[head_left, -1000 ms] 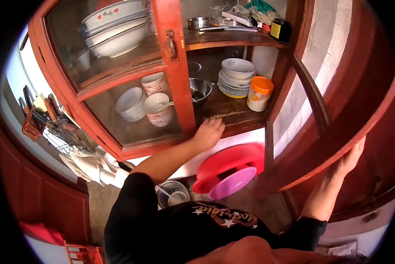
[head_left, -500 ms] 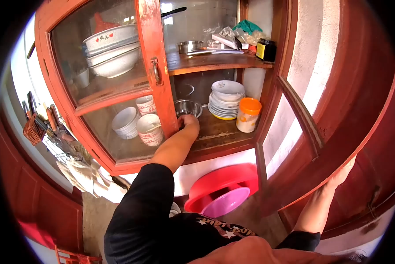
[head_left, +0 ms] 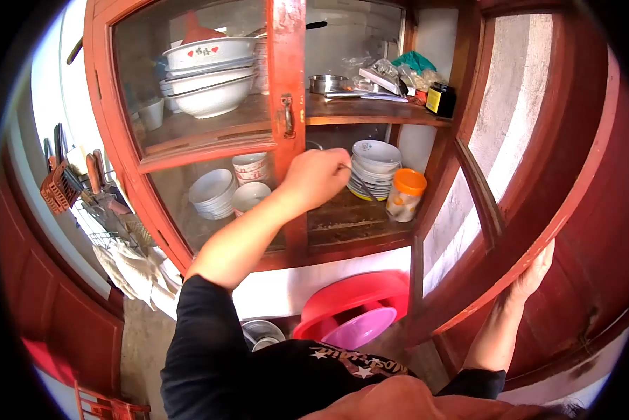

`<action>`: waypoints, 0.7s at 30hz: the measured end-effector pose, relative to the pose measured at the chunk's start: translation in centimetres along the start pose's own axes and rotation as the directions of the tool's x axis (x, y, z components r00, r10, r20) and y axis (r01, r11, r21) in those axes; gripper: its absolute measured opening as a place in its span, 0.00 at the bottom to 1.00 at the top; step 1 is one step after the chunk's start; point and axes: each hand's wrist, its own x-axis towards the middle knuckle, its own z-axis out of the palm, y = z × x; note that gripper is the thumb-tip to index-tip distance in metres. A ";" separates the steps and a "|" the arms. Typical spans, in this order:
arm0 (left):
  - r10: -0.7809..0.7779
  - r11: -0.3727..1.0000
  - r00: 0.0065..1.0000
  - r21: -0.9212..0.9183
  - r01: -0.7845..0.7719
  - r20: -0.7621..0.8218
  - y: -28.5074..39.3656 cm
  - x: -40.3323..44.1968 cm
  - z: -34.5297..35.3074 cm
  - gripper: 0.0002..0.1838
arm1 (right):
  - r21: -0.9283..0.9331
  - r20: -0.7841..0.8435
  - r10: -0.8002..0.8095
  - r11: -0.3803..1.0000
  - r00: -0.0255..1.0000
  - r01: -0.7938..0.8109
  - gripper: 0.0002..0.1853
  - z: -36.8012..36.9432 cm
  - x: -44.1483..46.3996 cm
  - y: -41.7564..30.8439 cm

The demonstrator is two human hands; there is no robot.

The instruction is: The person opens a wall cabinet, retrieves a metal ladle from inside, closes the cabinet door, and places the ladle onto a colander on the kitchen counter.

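My left hand (head_left: 313, 178) is closed in a pinch in front of the lower shelf. From its fingertips a thin metal spoon (head_left: 369, 190) slants down to the right; its far end is hard to make out. Just behind it stand a stack of white bowls and plates (head_left: 376, 155) and a jar with an orange lid (head_left: 407, 194). The metal bowl on that shelf is mostly hidden by my hand. On the right, my right hand (head_left: 535, 273) grips the outer edge of the open cabinet door (head_left: 493, 297), its fingers partly out of sight.
Behind the left glass door (head_left: 209, 157) are large bowls (head_left: 213, 94) and small bowls (head_left: 213, 192). The upper shelf (head_left: 370, 110) bears a metal pan (head_left: 326, 84), bags and a dark jar (head_left: 440, 99). Red and pink basins (head_left: 349, 297) lie below; utensils hang at left.
My left hand has come up and out of the metal bowl, now with the spoon in its fingers. My right hand stays at the door. The view has shifted slightly.
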 end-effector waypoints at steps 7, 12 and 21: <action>-0.237 0.730 0.971 -0.653 0.200 0.032 -4.8 -3.7 -5.5 0.02 | -0.070 -0.037 0.059 0.996 0.998 -0.062 0.11 5.0 0.2 -1.4; -0.236 0.652 0.972 -0.745 0.141 -0.023 -6.7 -3.4 -5.9 0.01 | -0.087 -0.011 0.052 0.995 0.999 -0.053 0.08 7.5 0.0 -1.1; -0.111 0.594 0.967 -0.764 0.249 0.229 -6.0 -2.6 -9.1 0.04 | -0.076 0.192 0.152 0.987 0.970 -0.139 0.10 13.3 0.2 -1.9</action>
